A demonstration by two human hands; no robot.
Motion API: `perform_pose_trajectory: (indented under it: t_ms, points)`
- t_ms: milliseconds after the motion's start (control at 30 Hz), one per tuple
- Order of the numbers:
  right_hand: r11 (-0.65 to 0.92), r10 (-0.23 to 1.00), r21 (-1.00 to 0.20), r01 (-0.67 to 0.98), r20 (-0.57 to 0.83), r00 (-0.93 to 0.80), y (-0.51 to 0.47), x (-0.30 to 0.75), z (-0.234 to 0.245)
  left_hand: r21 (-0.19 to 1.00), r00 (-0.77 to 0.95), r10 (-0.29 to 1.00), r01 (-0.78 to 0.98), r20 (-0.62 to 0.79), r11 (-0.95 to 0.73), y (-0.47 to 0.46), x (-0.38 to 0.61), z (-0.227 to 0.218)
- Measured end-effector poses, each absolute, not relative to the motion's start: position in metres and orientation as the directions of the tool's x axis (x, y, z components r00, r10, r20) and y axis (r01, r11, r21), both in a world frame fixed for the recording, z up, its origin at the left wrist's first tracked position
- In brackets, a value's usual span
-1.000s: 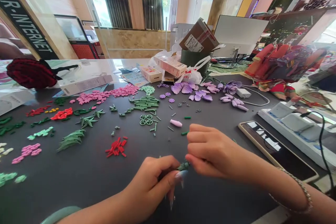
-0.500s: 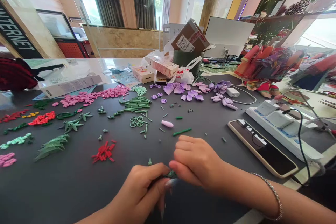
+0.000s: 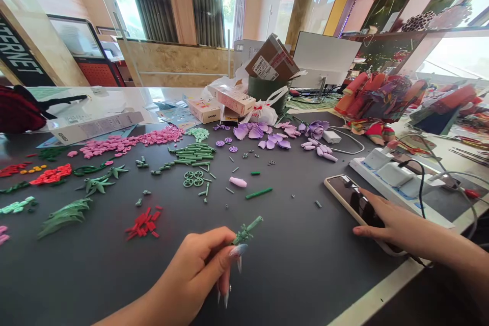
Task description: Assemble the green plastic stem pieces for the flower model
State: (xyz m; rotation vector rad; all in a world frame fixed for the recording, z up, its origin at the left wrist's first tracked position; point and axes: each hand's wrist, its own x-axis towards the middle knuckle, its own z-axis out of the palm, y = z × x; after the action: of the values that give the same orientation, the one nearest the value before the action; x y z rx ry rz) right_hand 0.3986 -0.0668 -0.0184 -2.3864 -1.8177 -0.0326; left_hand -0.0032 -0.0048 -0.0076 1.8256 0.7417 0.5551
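Observation:
My left hand (image 3: 208, 262) pinches a small green toy stem piece (image 3: 248, 230) between thumb and fingers, above the dark table (image 3: 160, 280). The piece tilts up to the right, and its lower end is hidden in my grip. At the right, my right hand (image 3: 385, 219) lies with fingers stretched over a smartphone (image 3: 344, 191) in a beige case. Ahead of my left hand lie a long green rod (image 3: 259, 193), a pink bud-shaped piece (image 3: 238, 182) and green wheel-like rings (image 3: 193, 179). A pile of red pieces (image 3: 144, 223) sits to the left.
Beyond the phone runs a white power strip (image 3: 376, 178) with chargers and cables. Green sticks (image 3: 193, 153), pink pieces (image 3: 133, 142) and purple petals (image 3: 255, 131) cover the table's far part. Behind them stand printed boxes (image 3: 233, 99), a dark green bin (image 3: 267, 91) and a monitor (image 3: 324, 61).
My right hand has left my left hand and moved right onto the phone, its fingers opening out. The green stem piece now shows in my left hand. The view has shifted slightly.

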Motion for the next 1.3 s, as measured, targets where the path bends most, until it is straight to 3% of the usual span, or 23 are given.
perform_pose_trajectory:
  t_ms: [100,500,633,800,1100,1300]
  points:
    - [-0.332,0.942,-0.16,0.929,0.0,0.337,-0.065,0.396,-0.015,0.932,0.7,0.713,0.225,0.047,-0.283,-0.005,-0.003,-0.007]
    - [-0.335,0.893,-0.262,0.905,0.217,0.393,-0.049,0.372,-0.012,0.912,0.711,0.696,0.215,0.098,-0.349,-0.007,-0.004,-0.009]
    - [-0.318,0.887,-0.273,0.908,0.253,0.387,-0.044,0.37,-0.019,0.909,0.67,0.726,0.191,0.154,-0.37,-0.006,-0.005,-0.008]
    - [-0.264,0.903,-0.281,0.923,0.264,0.339,-0.045,0.371,-0.023,0.893,0.674,0.729,0.25,0.116,-0.374,-0.005,-0.003,0.002]
    - [-0.281,0.887,-0.562,0.778,0.157,0.434,-0.058,0.384,-0.012,0.877,0.695,0.708,0.256,0.126,-0.408,-0.005,-0.003,0.002]
    - [-0.255,0.882,-0.62,0.742,0.165,0.441,-0.066,0.397,0.007,0.922,0.681,0.725,0.207,0.104,-0.328,-0.005,-0.005,-0.007]
